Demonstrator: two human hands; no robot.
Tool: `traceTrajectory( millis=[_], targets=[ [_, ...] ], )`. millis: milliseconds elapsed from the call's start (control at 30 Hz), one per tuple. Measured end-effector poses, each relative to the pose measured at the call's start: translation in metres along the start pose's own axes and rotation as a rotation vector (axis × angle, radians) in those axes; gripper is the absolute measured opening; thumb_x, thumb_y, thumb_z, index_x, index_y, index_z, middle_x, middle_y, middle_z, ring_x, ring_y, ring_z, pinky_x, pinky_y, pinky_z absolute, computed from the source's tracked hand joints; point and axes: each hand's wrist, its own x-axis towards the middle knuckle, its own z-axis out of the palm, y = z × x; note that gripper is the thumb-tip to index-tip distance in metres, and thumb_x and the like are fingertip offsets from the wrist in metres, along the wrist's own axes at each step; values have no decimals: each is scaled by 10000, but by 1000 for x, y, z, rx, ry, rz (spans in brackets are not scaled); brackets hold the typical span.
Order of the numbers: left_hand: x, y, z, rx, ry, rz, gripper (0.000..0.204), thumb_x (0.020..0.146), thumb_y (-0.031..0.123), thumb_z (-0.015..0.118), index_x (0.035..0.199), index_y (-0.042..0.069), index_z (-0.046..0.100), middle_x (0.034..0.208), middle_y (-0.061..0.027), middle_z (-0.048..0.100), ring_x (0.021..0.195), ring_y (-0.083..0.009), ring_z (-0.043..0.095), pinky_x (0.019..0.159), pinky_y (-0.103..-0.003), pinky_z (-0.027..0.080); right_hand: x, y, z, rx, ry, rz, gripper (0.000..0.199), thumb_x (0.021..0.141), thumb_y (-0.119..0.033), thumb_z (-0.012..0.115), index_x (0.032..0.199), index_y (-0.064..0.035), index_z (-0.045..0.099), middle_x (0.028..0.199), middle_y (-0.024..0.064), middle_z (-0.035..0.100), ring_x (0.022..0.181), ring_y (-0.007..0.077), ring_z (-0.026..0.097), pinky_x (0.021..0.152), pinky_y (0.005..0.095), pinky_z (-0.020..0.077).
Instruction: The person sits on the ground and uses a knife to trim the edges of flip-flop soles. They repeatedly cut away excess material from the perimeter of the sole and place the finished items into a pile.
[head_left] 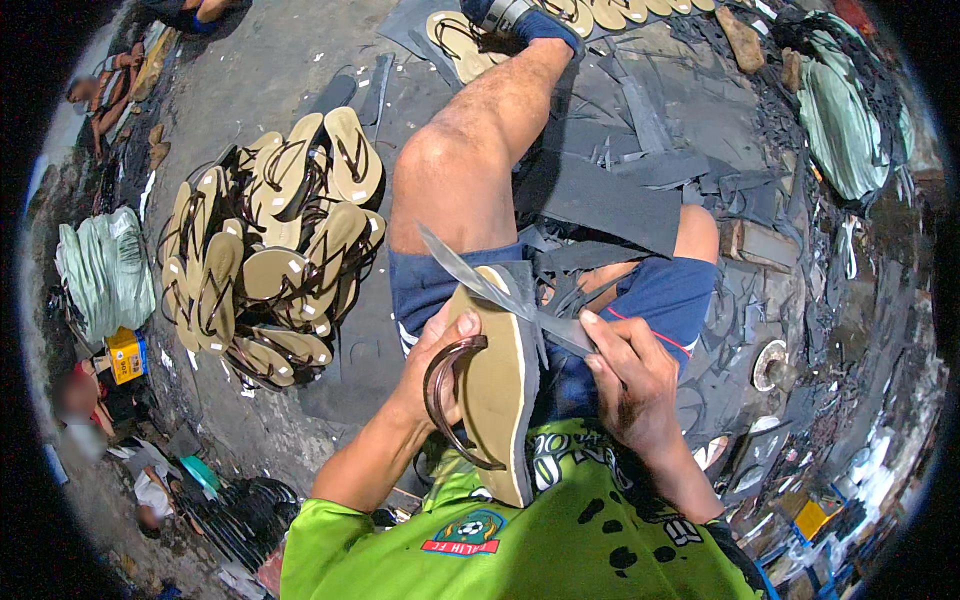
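Observation:
My left hand (pixel 428 365) grips a tan flip-flop (pixel 497 385) with a brown strap, its thumb on the footbed. The sandal stands tilted over my lap, toe end away from me. A dark grey rubber layer (pixel 531 345) sticks out past its right edge. My right hand (pixel 637 378) is closed around a long knife (pixel 465 276). The blade crosses the front of the sandal at a slant, its tip pointing to the far left. Its handle is mostly hidden by my fingers.
A heap of strapped tan flip-flops (pixel 262 275) lies on the floor to the left. More sandals (pixel 458 45) line the far edge. Dark rubber sheets (pixel 600 200) and scraps cover the floor ahead and right. Pale green sacks (pixel 840 120) stand at both sides. Other people sit at the left.

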Motion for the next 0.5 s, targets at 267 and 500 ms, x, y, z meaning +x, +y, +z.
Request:
traceTrajectory(
  millis=[267,500],
  targets=[
    [4,11,4,102,18,-24,387,932,224,590,1228,-1,484,1036,-118,649,873,-201,675,782,-344,575,39,-15,-18,28,-219,76,453,812,-88,697,1249,-176,616,772,89,564,639,269,598,588,355,477],
    [2,15,-2,294,30,-72,407,878,235,648,1191,2,532,1003,-90,656,862,-153,654,748,-287,546,75,-21,-47,238,-540,200,398,831,37,613,1219,-51,614,793,106,569,698,191,566,655,305,465]
  ],
)
